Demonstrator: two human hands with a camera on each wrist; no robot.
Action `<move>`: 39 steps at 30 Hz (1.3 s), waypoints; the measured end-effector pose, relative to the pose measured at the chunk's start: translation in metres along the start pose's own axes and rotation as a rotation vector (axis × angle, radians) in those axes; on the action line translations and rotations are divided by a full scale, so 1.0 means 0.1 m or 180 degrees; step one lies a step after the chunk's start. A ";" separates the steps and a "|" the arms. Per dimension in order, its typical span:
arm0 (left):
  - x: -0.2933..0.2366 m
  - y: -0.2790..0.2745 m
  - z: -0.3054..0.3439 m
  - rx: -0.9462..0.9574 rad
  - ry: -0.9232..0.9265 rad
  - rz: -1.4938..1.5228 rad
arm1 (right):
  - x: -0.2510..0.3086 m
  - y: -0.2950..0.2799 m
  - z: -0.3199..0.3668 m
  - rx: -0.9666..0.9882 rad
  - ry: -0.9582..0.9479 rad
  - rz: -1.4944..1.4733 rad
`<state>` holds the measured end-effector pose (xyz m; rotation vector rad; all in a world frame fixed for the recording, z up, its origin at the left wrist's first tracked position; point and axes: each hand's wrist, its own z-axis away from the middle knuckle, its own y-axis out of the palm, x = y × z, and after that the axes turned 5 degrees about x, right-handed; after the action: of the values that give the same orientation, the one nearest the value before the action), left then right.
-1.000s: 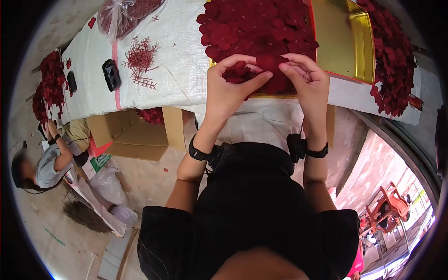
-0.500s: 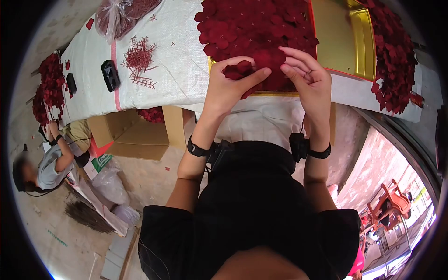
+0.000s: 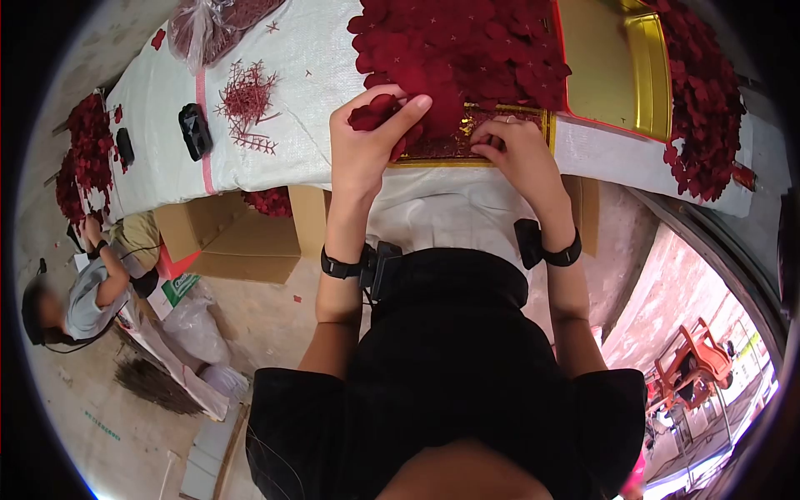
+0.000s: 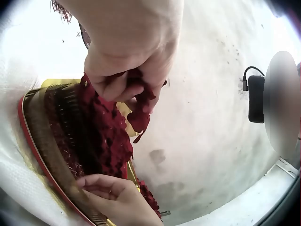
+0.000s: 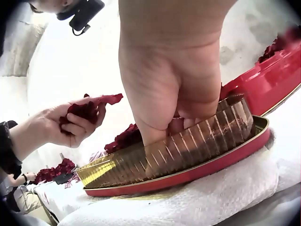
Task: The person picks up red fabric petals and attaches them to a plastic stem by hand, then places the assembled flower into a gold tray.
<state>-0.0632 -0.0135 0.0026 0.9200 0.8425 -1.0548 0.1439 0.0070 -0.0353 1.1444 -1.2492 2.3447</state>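
Gripping a small bunch of red petals [image 3: 375, 112] between thumb and curled fingers, the left hand [image 3: 367, 142] is raised over the near edge of the cloth [image 3: 292, 158] in the head view. Just to its right the right hand [image 3: 508, 154] lies with bent fingers dipped into a gold tray [image 3: 433, 161], touching what lies in it; whether it pinches anything cannot be told here. Beyond both hands a heap [image 3: 467, 50] of the same red pieces covers the far part of the tray, and beyond the right hand lies a gold lid [image 3: 600, 67]. Well to the left of the left hand are red sprigs [image 3: 247, 100] and a black phone [image 3: 193, 132]; below them stands a box [image 3: 242, 242], and a person [image 3: 83, 292] sits on the floor. From the left wrist, the left hand [image 4: 129, 61] clasps the petals [image 4: 141, 110], which hang from its fingers above the tray [image 4: 44, 136], while the right hand [image 4: 117, 197] shows below with fingers curled at the rim. From the right wrist, the right hand [image 5: 174, 84] reaches down inside the tray [image 5: 188, 174], its fingertips hidden behind the ribbed wall, so its grasp cannot be told. To its left the left hand [image 5: 61, 125] holds the petals [image 5: 89, 108] clear of the tray, apart from the right hand.
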 end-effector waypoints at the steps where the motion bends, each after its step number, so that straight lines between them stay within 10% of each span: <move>1: 0.01 0.00 0.01 -0.0035 -0.0009 -0.0008 | 0.00 0.01 0.00 -0.0072 -0.0079 0.0048; 12: 0.00 -0.03 0.01 0.0048 -0.0173 0.0024 | 0.08 -0.05 0.04 -0.0224 0.0052 -0.1186; 39: 0.01 -0.06 0.00 -0.0324 -0.0079 -0.0058 | 0.05 0.03 -0.15 0.0284 -0.0619 0.0040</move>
<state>-0.0682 -0.0152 0.0005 0.8133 0.8775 -1.0277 0.1312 0.0160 -0.0383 1.4267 -1.2259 2.3664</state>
